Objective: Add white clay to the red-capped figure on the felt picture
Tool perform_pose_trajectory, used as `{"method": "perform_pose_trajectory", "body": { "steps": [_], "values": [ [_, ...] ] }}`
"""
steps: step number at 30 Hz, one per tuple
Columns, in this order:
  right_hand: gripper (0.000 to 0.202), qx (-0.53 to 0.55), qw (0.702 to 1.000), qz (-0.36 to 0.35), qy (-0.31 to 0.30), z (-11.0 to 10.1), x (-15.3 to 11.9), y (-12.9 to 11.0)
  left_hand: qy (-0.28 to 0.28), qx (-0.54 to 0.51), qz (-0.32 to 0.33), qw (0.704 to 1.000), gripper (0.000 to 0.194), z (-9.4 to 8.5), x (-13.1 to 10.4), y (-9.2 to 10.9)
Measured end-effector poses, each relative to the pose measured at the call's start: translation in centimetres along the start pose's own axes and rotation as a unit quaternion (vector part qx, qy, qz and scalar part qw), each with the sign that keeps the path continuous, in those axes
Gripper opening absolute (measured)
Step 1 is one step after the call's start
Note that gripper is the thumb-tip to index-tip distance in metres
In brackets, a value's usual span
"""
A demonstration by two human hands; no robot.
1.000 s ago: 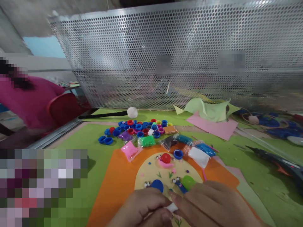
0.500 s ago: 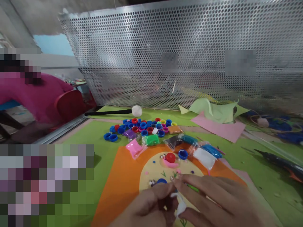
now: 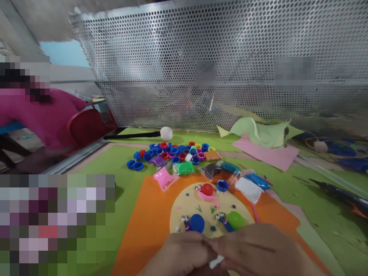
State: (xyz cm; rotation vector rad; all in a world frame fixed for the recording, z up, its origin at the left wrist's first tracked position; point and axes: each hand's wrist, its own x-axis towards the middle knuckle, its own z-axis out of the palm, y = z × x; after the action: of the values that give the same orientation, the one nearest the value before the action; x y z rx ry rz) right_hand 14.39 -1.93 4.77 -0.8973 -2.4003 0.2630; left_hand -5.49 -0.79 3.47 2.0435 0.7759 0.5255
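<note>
At the bottom middle, my left hand (image 3: 182,253) and my right hand (image 3: 258,247) come together with their fingers closed. A small piece of white clay (image 3: 216,262) shows between them, its other end hidden by the fingers. Beneath lies a cream round (image 3: 179,203) on an orange sheet (image 3: 135,230). It carries snail figures made from bottle caps and clay: one with a red cap (image 3: 207,189), one with a blue cap (image 3: 197,223) and one with a green cap (image 3: 236,220). My hands cover the round's near part.
Many bottle caps (image 3: 174,150) lie beyond the round. Clay packets, including pink (image 3: 163,178), green (image 3: 184,168) and white (image 3: 249,188), lie nearer. A dark pointed tool (image 3: 339,193) is at right. A perforated metal panel (image 3: 184,50) stands behind; a person in pink (image 3: 48,111) sits left.
Both hands have dropped nearer to me and drawn closer together around the white clay. The blue-cap and green-cap snails now show more fully.
</note>
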Motion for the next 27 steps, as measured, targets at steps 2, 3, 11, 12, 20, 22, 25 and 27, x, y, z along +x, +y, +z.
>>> {"method": "perform_pose_trajectory", "body": {
  "steps": [2, 3, 11, 12, 20, 22, 25, 27],
  "values": [
    [0.028, -0.011, 1.0, 0.008, 0.005, -0.4, -0.6, 0.5, -0.003, -0.05, -0.036, 0.998, 0.047, -0.3, -0.2, 0.3],
    [0.027, -0.028, 0.999, 0.002, 0.02, -0.7, -0.9, 0.9, 0.0, -0.086, -0.048, 0.995, 0.048, -0.4, -0.2, 0.2],
    [0.015, -0.129, 0.98, -0.019, 0.147, -1.7, -0.1, 2.0, 0.02, -0.427, -0.199, 0.882, 0.031, -0.3, -0.4, -0.6],
    [0.015, -0.141, 0.978, -0.029, 0.153, -1.6, 0.1, 1.9, 0.009, -0.456, -0.203, 0.866, 0.028, -0.1, -0.3, -0.6],
    [0.026, -0.069, 0.991, -0.054, 0.101, 0.1, 1.0, 0.8, -0.018, -0.452, -0.198, 0.869, 0.021, 0.8, 0.1, -0.5],
    [0.029, -0.028, 0.994, -0.067, 0.078, 0.5, 1.1, 0.7, -0.015, -0.324, -0.167, 0.931, 0.022, 0.6, 0.3, -0.4],
    [0.033, 0.017, 0.997, -0.058, 0.048, 0.6, 1.0, 0.5, -0.031, -0.15, -0.077, 0.985, 0.042, 0.2, 0.4, -0.5],
    [0.028, 0.021, 0.998, -0.048, 0.044, 0.2, 0.8, 0.6, -0.023, -0.117, -0.049, 0.992, 0.052, 0.1, 0.3, -0.7]
  ]
}}
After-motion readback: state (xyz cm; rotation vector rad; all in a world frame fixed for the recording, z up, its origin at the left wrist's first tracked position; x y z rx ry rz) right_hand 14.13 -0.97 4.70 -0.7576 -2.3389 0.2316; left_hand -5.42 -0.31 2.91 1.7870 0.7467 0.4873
